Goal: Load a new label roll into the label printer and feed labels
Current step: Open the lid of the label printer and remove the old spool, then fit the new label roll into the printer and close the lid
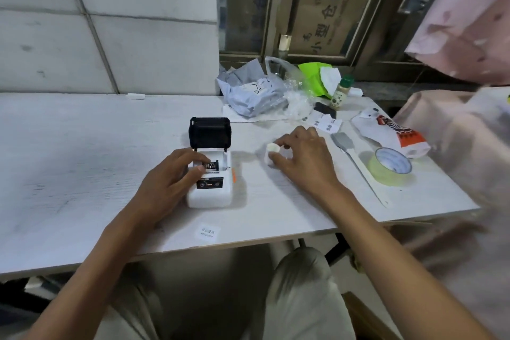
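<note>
A small white label printer [211,196] sits on the white table [69,174], its black lid [209,132] flipped up and the roll bay open. My left hand [171,176] rests on the printer's left side, with the fingertips reaching into the open bay. To the right, my right hand [300,163] grips a small white label roll [271,153] that stands on the table, fingers wrapped around it. A loose printed label [207,231] lies near the table's front edge.
At the back lie a grey mailer bag [251,94], clear plastic and a green packet [314,74], a small bottle [340,92] and loose labels [324,122]. A grey-headed spatula [356,159], a tape roll [392,165] and a printed pouch [392,132] are at the right.
</note>
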